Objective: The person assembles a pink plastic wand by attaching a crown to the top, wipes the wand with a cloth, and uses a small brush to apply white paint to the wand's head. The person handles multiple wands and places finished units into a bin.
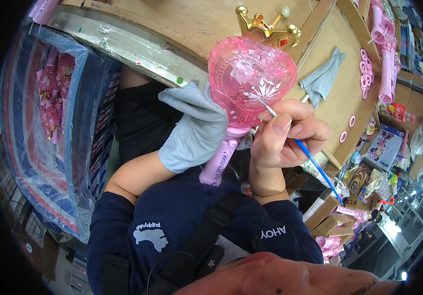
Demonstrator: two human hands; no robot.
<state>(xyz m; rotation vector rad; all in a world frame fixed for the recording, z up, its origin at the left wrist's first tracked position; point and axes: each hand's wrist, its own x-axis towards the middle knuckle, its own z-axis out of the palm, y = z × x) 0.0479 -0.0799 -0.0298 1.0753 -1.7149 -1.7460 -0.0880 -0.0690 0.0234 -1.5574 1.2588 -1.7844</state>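
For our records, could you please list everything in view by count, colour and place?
Bench: one, brown, top
Wand: one, pink, centre
Crown: one, gold, atop wand
Brush: one, blue, tip at wand
Cloth: one, grey, on bench
Rings: several, pink, bench's right
Wand parts: several, pink, upper right
Lined container: one, blue, left
More wands: several, pink, inside container
Cardboard boxes: several, brown, lower right
Clutter: uncountable, mixed colours, right
Left grip: one, grey-gloved, holding wand
Right grip: one, bare, pinching brush

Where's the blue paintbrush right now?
In the head view, right of centre, the blue paintbrush is in the right hand, its tip at the white snowflake on the pink wand.
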